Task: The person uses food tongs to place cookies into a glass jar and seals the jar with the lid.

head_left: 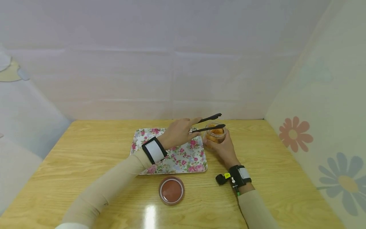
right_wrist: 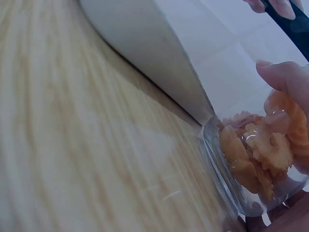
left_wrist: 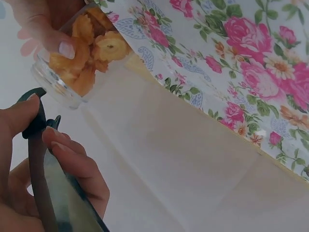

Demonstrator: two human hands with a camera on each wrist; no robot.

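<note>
My left hand (head_left: 178,132) grips black tongs (head_left: 210,123) whose open tips hover over the mouth of a small glass jar (head_left: 215,133) filled with orange ring-shaped snacks (right_wrist: 258,152). My right hand (head_left: 224,148) is wrapped round that jar, just right of the floral tray (head_left: 171,159). In the left wrist view the left hand's fingers (left_wrist: 72,159) curl round the tongs' handles (left_wrist: 38,159), and the jar (left_wrist: 72,72) shows with a right-hand fingertip on its glass. The tongs' tips hold nothing that I can see.
A round reddish-brown lid (head_left: 171,190) lies on the wooden table (head_left: 85,178) in front of the tray. Pale walls close the table at the back and both sides; the right wall (head_left: 328,127) bears flower prints.
</note>
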